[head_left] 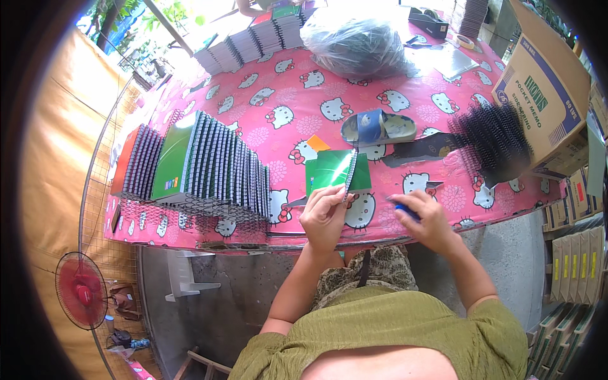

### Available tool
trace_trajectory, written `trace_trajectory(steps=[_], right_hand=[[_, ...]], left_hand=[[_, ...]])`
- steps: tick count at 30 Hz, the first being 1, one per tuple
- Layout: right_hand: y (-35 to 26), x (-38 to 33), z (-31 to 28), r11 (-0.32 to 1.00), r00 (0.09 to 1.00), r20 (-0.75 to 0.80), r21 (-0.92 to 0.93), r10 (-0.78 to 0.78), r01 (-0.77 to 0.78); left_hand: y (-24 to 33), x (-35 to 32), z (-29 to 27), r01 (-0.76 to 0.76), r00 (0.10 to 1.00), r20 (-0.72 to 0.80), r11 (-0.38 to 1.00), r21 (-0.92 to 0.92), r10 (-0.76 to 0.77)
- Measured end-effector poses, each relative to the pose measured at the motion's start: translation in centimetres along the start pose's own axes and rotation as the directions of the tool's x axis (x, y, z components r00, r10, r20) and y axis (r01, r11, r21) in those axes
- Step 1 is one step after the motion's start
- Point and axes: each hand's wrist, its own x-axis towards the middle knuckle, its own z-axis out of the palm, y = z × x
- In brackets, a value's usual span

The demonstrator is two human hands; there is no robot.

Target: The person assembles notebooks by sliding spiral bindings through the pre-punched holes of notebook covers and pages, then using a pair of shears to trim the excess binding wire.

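Olive shirt (392, 323) nearest; beyond it, at the pink table's (253, 130) near middle, left hand (325, 218) pinches the green notebook (332, 168) by its coil (350, 174), right hand (425, 218) grips a blue-handled tool (408, 212) (tip unclear), which could slip and bend wire if that pinch loosened.

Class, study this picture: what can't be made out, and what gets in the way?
Head view: full shape of the blue tool, covered by the right hand.
Head view: lower end of the coil on the green notebook, behind the left hand.
Head view: contents of the plastic bag, blurred by its crumpled folds.
Head view: most of a co-worker, cut off by the top edge.
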Motion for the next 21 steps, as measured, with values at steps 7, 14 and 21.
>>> trace_trajectory(steps=[7, 14, 21], right_hand=[[-3.6, 2.2, 2.4, 0.919, 0.913, -0.123, -0.125, -0.389, 0.374], [-2.1, 4.0, 1.8, 0.573, 0.869, 0.494, 0.709, 0.012, -0.411], [0.0, 2.4, -0.1, 0.983, 0.999, -0.042, -0.181, -0.023, 0.015]], left_hand=[[1.4, 0.5, -0.5, -0.103, 0.993, -0.046, 0.994, 0.023, 0.104], [1.8, 0.4, -1.1, -0.165, 0.986, -0.039, 0.986, -0.019, 0.164], [1.6, 1.1, -1.9, -0.189, 0.976, -0.115, 0.982, -0.014, 0.186]])
